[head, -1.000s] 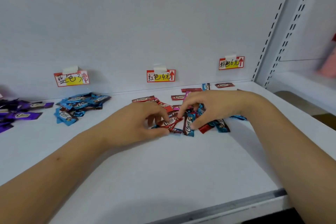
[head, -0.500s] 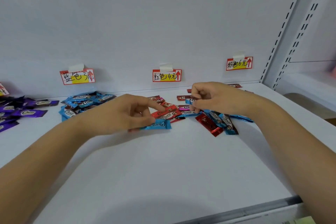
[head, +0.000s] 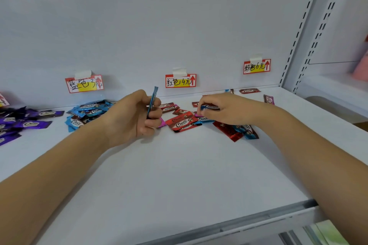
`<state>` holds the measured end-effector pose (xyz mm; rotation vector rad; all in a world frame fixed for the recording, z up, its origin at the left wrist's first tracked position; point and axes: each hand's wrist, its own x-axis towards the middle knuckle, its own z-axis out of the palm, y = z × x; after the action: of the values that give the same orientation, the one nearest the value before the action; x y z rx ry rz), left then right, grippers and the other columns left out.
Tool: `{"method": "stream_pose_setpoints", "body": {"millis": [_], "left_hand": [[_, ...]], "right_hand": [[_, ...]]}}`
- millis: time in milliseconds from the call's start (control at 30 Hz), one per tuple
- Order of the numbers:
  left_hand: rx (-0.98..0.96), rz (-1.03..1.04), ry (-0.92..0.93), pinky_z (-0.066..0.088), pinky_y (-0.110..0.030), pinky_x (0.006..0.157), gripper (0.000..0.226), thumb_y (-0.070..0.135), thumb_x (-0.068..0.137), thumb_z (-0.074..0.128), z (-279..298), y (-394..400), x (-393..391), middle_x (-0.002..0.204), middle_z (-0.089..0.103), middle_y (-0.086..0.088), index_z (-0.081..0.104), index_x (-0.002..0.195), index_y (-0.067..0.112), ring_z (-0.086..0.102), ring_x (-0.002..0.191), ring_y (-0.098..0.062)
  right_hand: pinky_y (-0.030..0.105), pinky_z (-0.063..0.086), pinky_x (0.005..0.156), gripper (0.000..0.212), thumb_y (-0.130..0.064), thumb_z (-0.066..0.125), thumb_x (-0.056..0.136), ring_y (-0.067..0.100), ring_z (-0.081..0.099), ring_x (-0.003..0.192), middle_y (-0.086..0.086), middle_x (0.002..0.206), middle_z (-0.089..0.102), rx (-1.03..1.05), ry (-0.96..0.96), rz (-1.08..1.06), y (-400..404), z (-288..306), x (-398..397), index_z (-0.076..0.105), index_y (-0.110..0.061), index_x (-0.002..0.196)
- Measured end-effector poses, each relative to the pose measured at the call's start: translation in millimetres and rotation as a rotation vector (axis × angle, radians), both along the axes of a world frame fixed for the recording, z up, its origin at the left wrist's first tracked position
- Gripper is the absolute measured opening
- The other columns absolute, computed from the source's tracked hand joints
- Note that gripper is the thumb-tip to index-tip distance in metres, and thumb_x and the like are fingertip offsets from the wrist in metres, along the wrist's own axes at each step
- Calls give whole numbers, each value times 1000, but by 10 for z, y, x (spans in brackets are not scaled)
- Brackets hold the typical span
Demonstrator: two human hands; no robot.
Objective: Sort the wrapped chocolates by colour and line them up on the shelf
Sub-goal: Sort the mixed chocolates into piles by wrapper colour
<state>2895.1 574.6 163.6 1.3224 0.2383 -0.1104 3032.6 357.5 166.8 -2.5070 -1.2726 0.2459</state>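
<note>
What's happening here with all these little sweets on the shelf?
A person is sorting wrapped chocolates by colour. The left hand holds a blue chocolate lifted on edge, and the right hand pinches another blue one over the mixed pile. A blue pile and a purple pile already lie to the left.

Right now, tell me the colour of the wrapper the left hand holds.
Blue, seen edge-on in the head view: chocolate wrapper.

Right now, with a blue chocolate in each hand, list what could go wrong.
1. The left hand pinches its blue foil-wrapped chocolate edge-on; that grip may slip.
2. The right hand, lifting another blue wrapped chocolate, could scatter the mixed pile of red, blue and pink wrapped chocolates beneath it.
</note>
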Motion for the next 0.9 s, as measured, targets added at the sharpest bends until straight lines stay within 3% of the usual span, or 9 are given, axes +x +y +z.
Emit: {"method": "stream_pose_setpoints", "body": {"millis": [100, 200, 333, 467, 567, 667, 767, 833, 900], "left_hand": [[9, 2, 58, 18, -18, 36, 36, 52, 91, 47, -8, -25, 22, 69, 21, 3, 39, 78, 20, 20, 49, -11], [9, 1, 90, 13, -17, 37, 52, 70, 76, 58, -12, -84, 16, 72, 17, 3, 39, 82, 22, 14, 51, -11], [158, 28, 51, 13, -19, 39, 37, 55, 93, 52, -23, -158, 9, 68, 15, 2, 44, 91, 19, 15, 48, -12], [445, 95, -91, 32, -25, 37, 22, 23, 105, 40, -51, -254, 23, 56, 25, 1, 54, 99, 7, 26, 45, -16], [662, 148, -195, 45, -31, 47, 29, 10, 105, 34, -87, -267, 56, 53, 39, 2, 62, 103, 12, 42, 51, -18], [829, 240, -263, 43, -24, 61, 30, 14, 104, 38, -108, -286, 105, 66, 49, 8, 66, 103, 24, 47, 60, -9], [902, 247, -262, 38, -21, 61, 14, 36, 101, 48, -110, -351, 155, 73, 56, 15, 61, 101, 30, 52, 59, 4], [990, 219, -238, 38, -23, 61, 26, 50, 98, 45, -78, -420, 218, 73, 59, 14, 61, 97, 29, 54, 65, 1], [1078, 208, -250, 39, -24, 62, 36, 49, 101, 38, -39, -514, 347, 77, 61, 11, 64, 93, 26, 57, 71, -4]], "right_hand": [[23, 49, 78, 28, -56, 59, 89, 5, 55, 95, -13, 116, 57, -39, -38, 46, 14, -27, 37, 58, -40, 113], [28, 50, 84, 31, -57, 65, 85, 6, 54, 98, -12, 119, 56, -41, -36, 37, 20, -37, 59, 59, -40, 110], [27, 49, 82, 21, -53, 62, 88, 6, 55, 95, -15, 108, 58, 1, -73, 40, 26, -53, 56, 63, -37, 103], [21, 41, 76, 10, -35, 54, 97, 7, 52, 91, -12, 100, 54, 129, -145, 28, 41, -70, 107, 63, -31, 101], [16, 38, 71, 10, -23, 49, 100, 5, 50, 84, -6, 96, 49, 325, -197, -23, 39, -55, 170, 58, -23, 96], [17, 34, 65, 19, -16, 39, 102, 3, 44, 75, -4, 88, 44, 540, -235, -149, 4, 10, 230, 51, -13, 88], [22, 39, 58, 26, -25, 41, 104, 8, 49, 58, 3, 71, 50, 808, -199, -304, -113, 61, 313, 47, -10, 84], [23, 45, 50, 26, -33, 49, 102, 12, 53, 47, 8, 66, 53, 991, -90, -390, -218, 64, 358, 46, -10, 89], [33, 54, 52, 25, -32, 54, 100, 16, 56, 47, 11, 73, 58, 1092, -10, -467, -301, 40, 423, 45, -10, 93]]}}
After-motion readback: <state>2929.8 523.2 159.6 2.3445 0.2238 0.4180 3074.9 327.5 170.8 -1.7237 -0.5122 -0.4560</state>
